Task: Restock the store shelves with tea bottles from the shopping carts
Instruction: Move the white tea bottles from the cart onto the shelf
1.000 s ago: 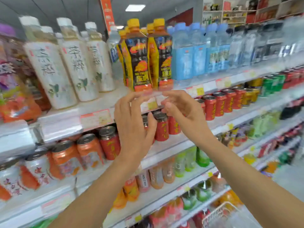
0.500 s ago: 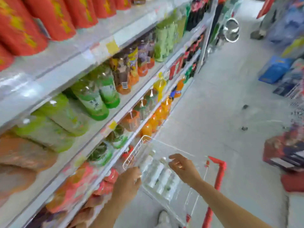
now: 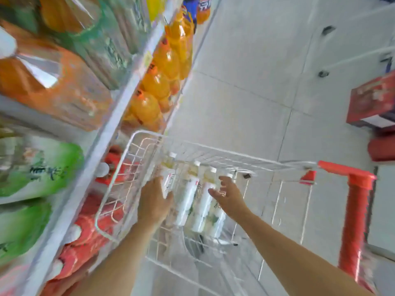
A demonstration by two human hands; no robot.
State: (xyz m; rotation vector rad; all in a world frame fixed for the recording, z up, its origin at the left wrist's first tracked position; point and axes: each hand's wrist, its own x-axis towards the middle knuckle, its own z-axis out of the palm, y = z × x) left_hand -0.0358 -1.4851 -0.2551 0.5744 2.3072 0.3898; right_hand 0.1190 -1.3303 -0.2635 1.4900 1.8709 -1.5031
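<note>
Left hand (image 3: 155, 201): low inside the cart, against the left-most tea bottle, thumb across its label. Motion blur hides whether the fingers have closed round it, so I cannot tell the grip.
Right hand (image 3: 230, 196): fingers spread and loose just over the right-most bottle, holding nothing.
Tea bottles (image 3: 190, 199): about 4 white-labelled bottles lie side by side in the cart basket, caps pointing far. None is lifted.
Cart (image 3: 235, 154): white wire basket just right of the shelves, with its red handle (image 3: 357, 210) at the right.
Shelves (image 3: 119, 107): run along the left, with green and red packs near and orange drink bottles (image 3: 149, 103) farther along.
Floor (image 3: 245, 82): pale tiles beyond the cart, with red boxes (image 3: 374, 99) at the far right.
Change: 1 second ago both hands were up at an upper shelf edge. The view has dropped and both hands have come down into the cart.
Meaning: one placement looks finished and a new pickup is starting, probably 1 bottle per hand.
</note>
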